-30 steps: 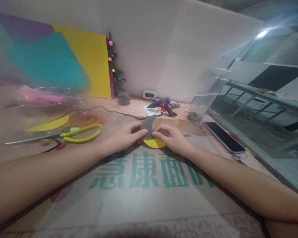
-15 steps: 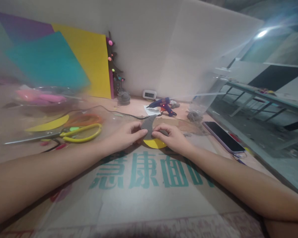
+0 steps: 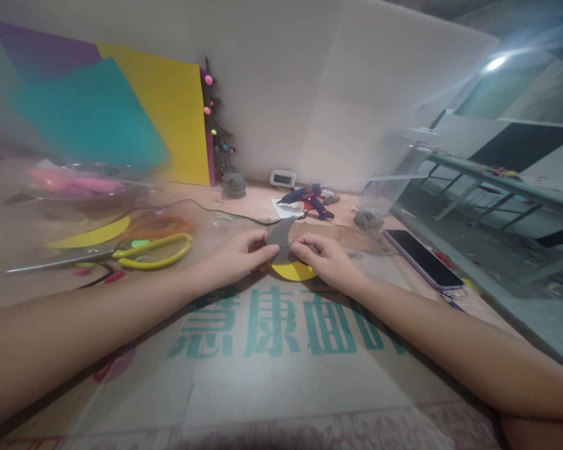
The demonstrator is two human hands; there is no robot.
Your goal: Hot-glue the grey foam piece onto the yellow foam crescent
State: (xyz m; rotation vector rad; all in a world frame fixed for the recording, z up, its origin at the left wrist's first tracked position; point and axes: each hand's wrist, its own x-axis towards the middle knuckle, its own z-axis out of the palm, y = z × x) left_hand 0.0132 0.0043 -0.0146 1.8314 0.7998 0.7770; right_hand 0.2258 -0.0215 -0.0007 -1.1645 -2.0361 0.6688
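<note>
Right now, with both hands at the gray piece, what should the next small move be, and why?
A light press with the right hand where the gray piece overlaps the yellow piece seems best, the left hand steadying the opposite edge. Both hands are at the gray piece's edges, the yellow shows out below it, and whether the two are joined cannot be told here.

Bkgd: pale wall/partition (image 3: pixel 272 81) behind pinkish worktable (image 3: pixel 258 203), plain, faint vert. seam R of ctr. Upper R: bright lamp (image 3: pixel 496 63), bluish glare + streaks, rest of rm dim. Far R: long table (image 3: pixel 544 190) w/ greenish top, thin legs, small items on it. Dk rect. panel (image 3: pixel 520 149) beyond. Grey floor (image 3: pixel 455 234), scattered bits, looks dirty.
</note>
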